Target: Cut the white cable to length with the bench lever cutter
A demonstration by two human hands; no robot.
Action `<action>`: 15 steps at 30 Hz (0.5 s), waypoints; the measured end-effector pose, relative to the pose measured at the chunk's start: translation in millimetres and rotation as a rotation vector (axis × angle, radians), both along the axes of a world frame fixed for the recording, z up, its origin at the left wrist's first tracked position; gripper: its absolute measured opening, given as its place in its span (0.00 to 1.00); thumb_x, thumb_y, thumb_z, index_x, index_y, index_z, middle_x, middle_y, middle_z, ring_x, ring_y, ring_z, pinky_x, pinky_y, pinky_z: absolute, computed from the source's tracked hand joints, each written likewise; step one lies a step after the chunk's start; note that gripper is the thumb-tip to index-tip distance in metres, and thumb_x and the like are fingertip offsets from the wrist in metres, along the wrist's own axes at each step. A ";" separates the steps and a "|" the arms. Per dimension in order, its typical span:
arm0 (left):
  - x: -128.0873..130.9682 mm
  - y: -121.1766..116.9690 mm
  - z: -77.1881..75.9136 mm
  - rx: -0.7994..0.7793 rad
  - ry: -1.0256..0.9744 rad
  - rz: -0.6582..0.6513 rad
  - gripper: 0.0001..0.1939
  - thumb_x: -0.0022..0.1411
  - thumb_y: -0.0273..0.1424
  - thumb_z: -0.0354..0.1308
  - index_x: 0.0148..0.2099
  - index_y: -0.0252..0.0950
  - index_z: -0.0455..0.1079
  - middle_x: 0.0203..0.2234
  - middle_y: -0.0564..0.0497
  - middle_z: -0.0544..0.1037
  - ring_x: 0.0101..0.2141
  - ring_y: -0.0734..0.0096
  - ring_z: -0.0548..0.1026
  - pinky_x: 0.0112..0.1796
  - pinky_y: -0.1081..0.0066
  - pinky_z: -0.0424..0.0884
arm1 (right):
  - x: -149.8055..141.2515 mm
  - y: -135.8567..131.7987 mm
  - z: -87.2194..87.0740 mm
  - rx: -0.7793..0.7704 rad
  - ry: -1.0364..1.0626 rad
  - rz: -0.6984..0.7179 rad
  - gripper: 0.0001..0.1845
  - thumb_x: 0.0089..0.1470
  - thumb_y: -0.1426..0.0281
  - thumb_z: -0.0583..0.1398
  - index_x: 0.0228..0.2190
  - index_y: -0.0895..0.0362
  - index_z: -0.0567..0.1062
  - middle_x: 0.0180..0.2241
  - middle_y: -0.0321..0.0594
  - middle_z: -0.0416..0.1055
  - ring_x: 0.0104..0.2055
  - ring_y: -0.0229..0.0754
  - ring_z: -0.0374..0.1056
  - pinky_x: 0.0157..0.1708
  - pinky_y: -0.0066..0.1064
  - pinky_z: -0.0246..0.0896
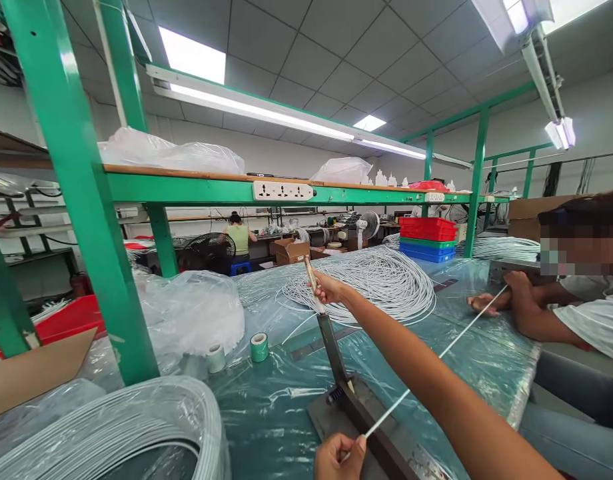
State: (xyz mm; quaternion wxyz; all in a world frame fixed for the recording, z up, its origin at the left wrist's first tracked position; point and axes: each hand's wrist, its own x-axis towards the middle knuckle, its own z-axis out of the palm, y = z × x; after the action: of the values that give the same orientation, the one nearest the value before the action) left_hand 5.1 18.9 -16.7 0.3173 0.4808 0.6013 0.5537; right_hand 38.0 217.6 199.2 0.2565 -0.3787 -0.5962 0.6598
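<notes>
Your left hand [340,457], bottom centre, pinches taut white cable [469,327]; right hand [329,289] grips grey metal lever [331,347], not yet lowered.

The bottom edge crops the left grip [340,457], the lever tool [356,405] and the near cable coil [136,408], while the right edge cuts off the partly blurred co-worker [594,327].
</notes>
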 end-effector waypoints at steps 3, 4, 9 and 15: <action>1.2 -4.2 4.9 -0.001 -0.037 -0.013 0.23 0.37 0.52 0.53 0.11 0.38 0.55 0.08 0.61 0.50 0.14 0.79 0.49 0.18 0.75 0.46 | 19.9 -18.4 13.0 0.008 0.035 -0.004 0.29 0.51 0.48 0.34 0.27 0.58 0.61 0.10 0.27 0.48 0.10 0.27 0.39 0.10 0.16 0.38; 1.7 -5.7 6.4 0.004 -0.047 -0.020 0.23 0.37 0.51 0.54 0.11 0.38 0.55 0.08 0.61 0.50 0.15 0.79 0.50 0.19 0.75 0.47 | 30.2 -27.6 17.7 0.016 0.051 0.000 0.30 0.50 0.48 0.35 0.29 0.57 0.61 0.10 0.28 0.49 0.10 0.27 0.41 0.10 0.16 0.39; 2.0 -11.4 12.0 0.019 -0.113 -0.056 0.23 0.38 0.51 0.55 0.12 0.38 0.54 0.10 0.61 0.50 0.16 0.79 0.49 0.20 0.75 0.48 | 97.8 -91.7 29.1 0.039 0.134 0.035 0.27 0.51 0.49 0.40 0.34 0.57 0.63 0.16 0.35 0.64 0.15 0.31 0.58 0.14 0.19 0.53; -1.6 -18.5 28.4 -0.048 -0.140 -0.126 0.25 0.34 0.54 0.56 0.13 0.36 0.57 0.11 0.60 0.55 0.18 0.78 0.52 0.21 0.75 0.50 | 163.8 -183.1 0.0 -0.043 0.126 -0.017 0.15 0.52 0.58 0.49 0.31 0.58 0.65 0.20 0.39 0.69 0.17 0.31 0.63 0.16 0.18 0.55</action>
State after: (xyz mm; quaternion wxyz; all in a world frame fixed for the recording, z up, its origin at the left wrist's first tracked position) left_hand 3.5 0.3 11.8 0.4041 0.4703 0.5592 0.5503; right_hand 201.8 34.5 199.2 0.2909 -0.3472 -0.5611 0.6928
